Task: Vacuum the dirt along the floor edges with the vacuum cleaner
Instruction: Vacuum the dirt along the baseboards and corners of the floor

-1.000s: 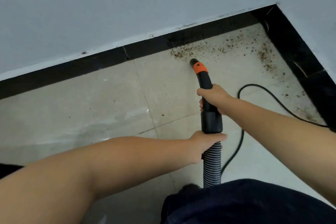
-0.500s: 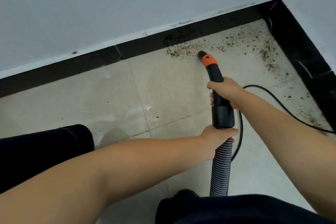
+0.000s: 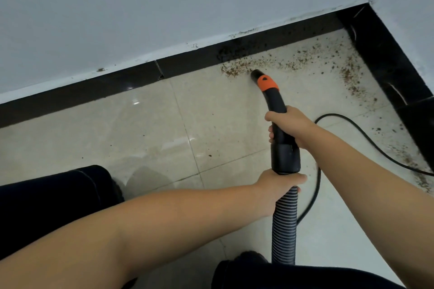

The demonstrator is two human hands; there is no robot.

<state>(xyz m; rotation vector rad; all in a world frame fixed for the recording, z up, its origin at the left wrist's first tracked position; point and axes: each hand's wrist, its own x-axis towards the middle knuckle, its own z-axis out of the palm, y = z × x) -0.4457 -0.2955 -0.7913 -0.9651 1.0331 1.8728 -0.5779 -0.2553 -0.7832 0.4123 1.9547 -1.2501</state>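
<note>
Suction along the far wall was the step in hand: the black nozzle (image 3: 256,75) of the vacuum cleaner sat low on the pale floor (image 3: 145,129), at the near edge of a thick patch of brown dirt (image 3: 234,68) lying just beside the dark skirting board (image 3: 122,84). The right hand (image 3: 290,124) gripped the curved black pipe (image 3: 274,101) below its orange collar (image 3: 267,84), fingers wrapped closed around it, while the left hand (image 3: 279,183) was curled round the ribbed hose (image 3: 284,223) where it met the pipe. More dirt trailed toward 2 o'clock into the corner (image 3: 352,28) and along the skirting at 3 o'clock, near the black cord (image 3: 366,136). Judging by that, most of the edge was still undone; the next move probably called for sliding the nozzle forward into the patch, then sweeping it toward the corner, kept tight to the skirting.
</note>
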